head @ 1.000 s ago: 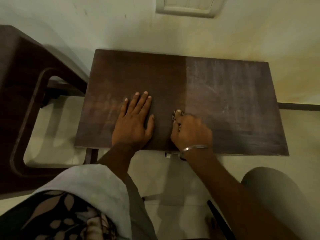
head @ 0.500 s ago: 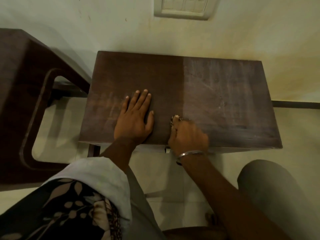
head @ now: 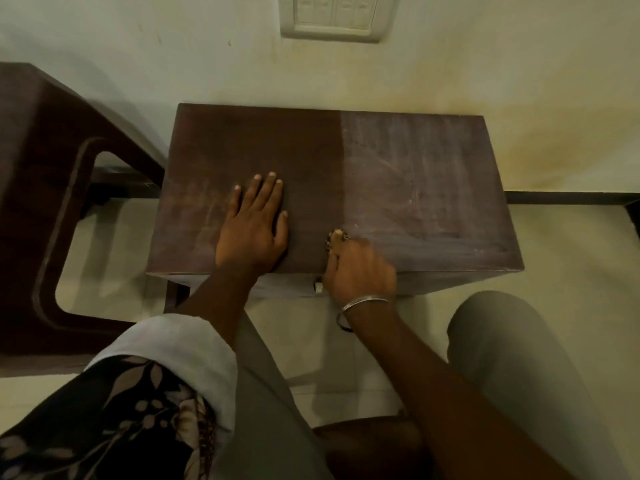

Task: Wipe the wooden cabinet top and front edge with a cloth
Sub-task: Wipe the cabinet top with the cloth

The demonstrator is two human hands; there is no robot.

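Wooden cabinet top [head: 415,188] against the wall [head: 173,46], darker left, dusty-pale right.
Clutching the cloth [head: 335,237] in curled fingers, the right hand [head: 360,271] has slid to the front edge; the left hand [head: 254,230] stays flat, fingers straight.

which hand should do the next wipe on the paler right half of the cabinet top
Right. The right hand grips the cloth at the front edge, beside the paler half of the cabinet top; the left hand lies flat, holding nothing.
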